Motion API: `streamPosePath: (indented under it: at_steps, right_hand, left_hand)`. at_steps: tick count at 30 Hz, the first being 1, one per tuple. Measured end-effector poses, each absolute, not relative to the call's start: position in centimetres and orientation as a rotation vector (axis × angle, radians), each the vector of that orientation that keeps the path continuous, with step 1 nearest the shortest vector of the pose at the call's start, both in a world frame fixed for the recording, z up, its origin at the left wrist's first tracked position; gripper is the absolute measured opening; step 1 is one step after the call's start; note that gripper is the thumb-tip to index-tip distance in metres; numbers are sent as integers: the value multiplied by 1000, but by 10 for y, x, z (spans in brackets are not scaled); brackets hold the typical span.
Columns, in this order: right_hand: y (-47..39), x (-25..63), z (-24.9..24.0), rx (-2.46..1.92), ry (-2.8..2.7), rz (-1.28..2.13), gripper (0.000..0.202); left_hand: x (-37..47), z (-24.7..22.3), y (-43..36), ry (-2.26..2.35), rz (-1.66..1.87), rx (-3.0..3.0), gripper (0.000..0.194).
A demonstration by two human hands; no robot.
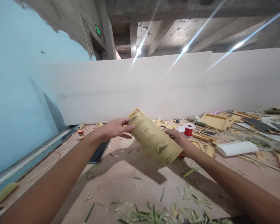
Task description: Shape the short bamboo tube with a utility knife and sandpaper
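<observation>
A tan printed sheet that looks like the back of sandpaper (pixel 151 137) is held up, tilted and slightly curved, between my two hands. Behind its top edge pokes the corner of a thin light-wood frame (pixel 137 109); the rest of that piece is hidden. My left hand (pixel 118 128) is closed at the sheet's upper left corner, thumb near the printed face. On the right edge, my right hand (pixel 179 141) grips from behind, its fingertips partly covered by the sheet. A shadow of both falls on the tabletop (pixel 116 174) below.
Green and pale bamboo shavings (pixel 154 213) litter the near side. A dark phone-like slab (pixel 99 153) lies left. To the right are a red thread spool (pixel 189 130), a white half-round block (pixel 236 148), a wooden tray (pixel 217 122) and thin sticks. A white partition (pixel 140 87) stands behind.
</observation>
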State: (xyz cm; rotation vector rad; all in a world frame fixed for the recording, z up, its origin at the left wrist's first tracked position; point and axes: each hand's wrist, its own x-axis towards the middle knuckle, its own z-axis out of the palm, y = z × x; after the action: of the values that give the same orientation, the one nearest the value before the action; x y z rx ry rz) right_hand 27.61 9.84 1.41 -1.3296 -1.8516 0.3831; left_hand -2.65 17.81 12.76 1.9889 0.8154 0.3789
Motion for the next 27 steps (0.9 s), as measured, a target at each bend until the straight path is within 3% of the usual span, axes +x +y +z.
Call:
streamPosePath:
  at_steps: [5, 8, 16, 27]
  right_hand:
    - [102, 276, 10, -1467, -1800, 307, 34]
    - [101, 272, 8, -1502, -1809, 291, 36]
    - [100, 268, 6, -1570, -1832, 334, 43]
    - [100, 268, 5, -1596, -1821, 351, 44]
  left_hand:
    - [-44, 167, 146, 1008, 703, 2289, 23]
    - [-47, 169, 136, 1211, 880, 2792, 15]
    - [-45, 124, 166, 1298, 721, 3004, 12]
    - [-46, 122, 178, 1304, 853, 2947, 12]
